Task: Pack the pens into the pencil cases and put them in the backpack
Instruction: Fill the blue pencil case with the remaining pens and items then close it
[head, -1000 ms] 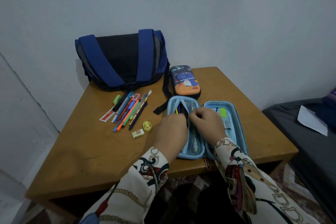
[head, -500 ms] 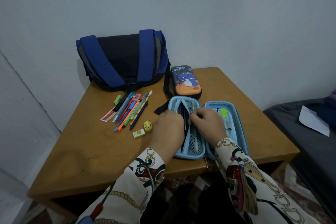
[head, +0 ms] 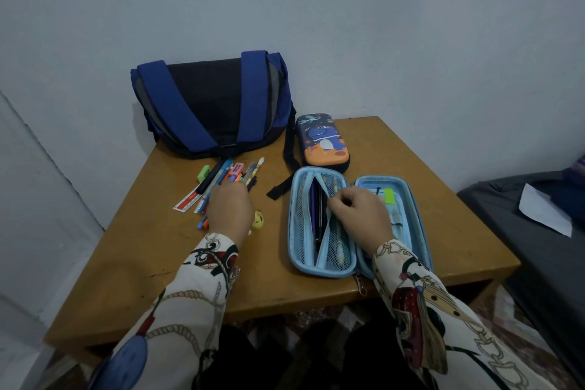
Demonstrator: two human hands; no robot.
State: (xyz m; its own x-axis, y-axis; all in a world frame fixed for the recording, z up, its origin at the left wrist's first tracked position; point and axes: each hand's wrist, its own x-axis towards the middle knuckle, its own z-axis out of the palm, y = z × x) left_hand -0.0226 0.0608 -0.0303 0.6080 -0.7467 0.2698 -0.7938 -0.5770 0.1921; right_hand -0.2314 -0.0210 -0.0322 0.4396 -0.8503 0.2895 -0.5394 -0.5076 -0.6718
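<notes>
Two cases; left hand (head: 229, 210) on pens (head: 232, 176); right hand (head: 359, 214) pinching mesh flap (head: 329, 218)

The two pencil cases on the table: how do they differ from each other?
The light blue pencil case lies unzipped and spread flat, showing mesh pockets with pens inside; the dinosaur pencil case is closed. The blue one sits near the table's front edge, with the right hand pinching its mesh pocket; the dinosaur one sits untouched at the back, beside the backpack. Both look like similar hard-shell cases.
</notes>
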